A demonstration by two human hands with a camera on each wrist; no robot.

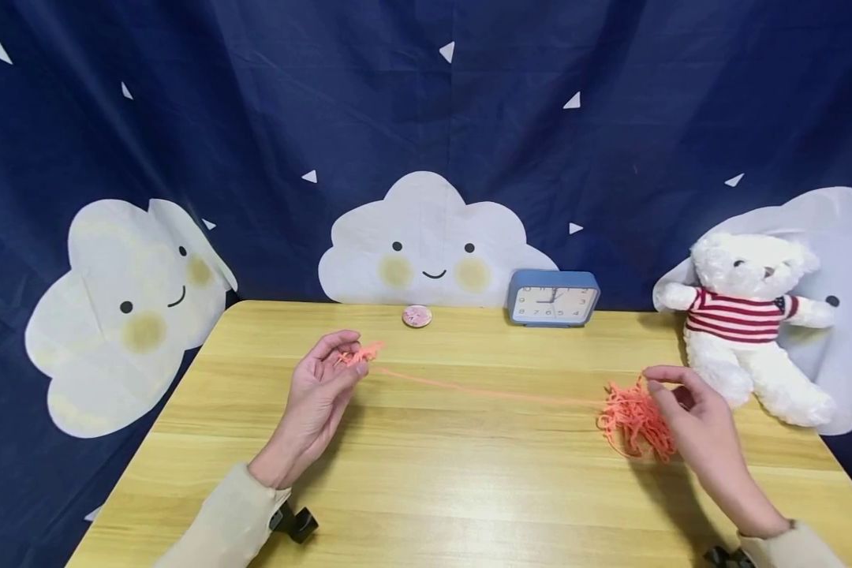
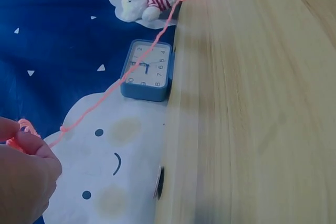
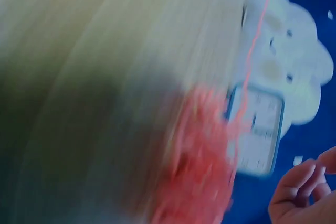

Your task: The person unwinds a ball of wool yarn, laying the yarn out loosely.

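Coral yarn stretches across the table between the hands. On the left side, my left hand [image 1: 319, 402] pinches a small bunch of the yarn [image 1: 358, 355] between thumb and fingers. A single strand [image 1: 468, 389] runs from there, nearly straight, to a loose tangle of yarn [image 1: 635, 422] at the right. Beside and partly over that tangle is my right hand [image 1: 703, 430], its fingers loosely bent. In the right wrist view the right hand [image 3: 307, 195] shows no yarn between its fingers, and the tangle [image 3: 199, 166] is blurred below it.
A blue clock [image 1: 554, 298] stands at the table's back edge, with a small round pink object [image 1: 416, 316] to its left. The white teddy bear [image 1: 745, 323] in a striped shirt sits at the back right. Behind hangs a dark blue curtain [image 1: 369, 102].
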